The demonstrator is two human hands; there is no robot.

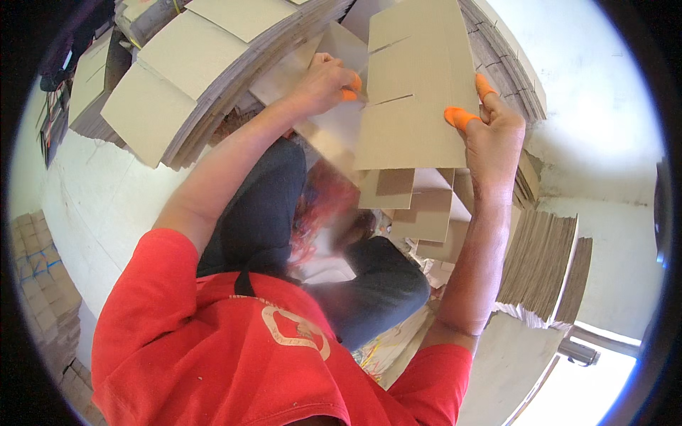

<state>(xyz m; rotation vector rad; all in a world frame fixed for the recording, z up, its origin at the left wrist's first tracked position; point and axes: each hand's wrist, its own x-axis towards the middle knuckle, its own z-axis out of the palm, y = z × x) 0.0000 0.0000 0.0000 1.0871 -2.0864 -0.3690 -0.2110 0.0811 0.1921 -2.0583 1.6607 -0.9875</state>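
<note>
A slotted cardboard sheet (415, 92) stands up in front of me, with two narrow slits running in from its left and middle. My right hand (495, 138) grips its right edge, an orange-covered thumb on the face and another orange-covered finger at the edge. To the left of the sheet my left hand (328, 84) is closed, its orange-tipped fingers close to the sheet's left edge; what they pinch is hidden. Under the sheet shows a cardboard divider (423, 213) of crossed pieces, partly covered by the sheet and my right arm.
Stacked cardboard sheets (192, 60) fan out at the upper left. Another stack (501, 60) leans behind my right hand. A pile of cardboard strips (536, 266) stands at the right. Bundled cardboard (42, 277) lies at the far left. My bent legs (259, 206) are below.
</note>
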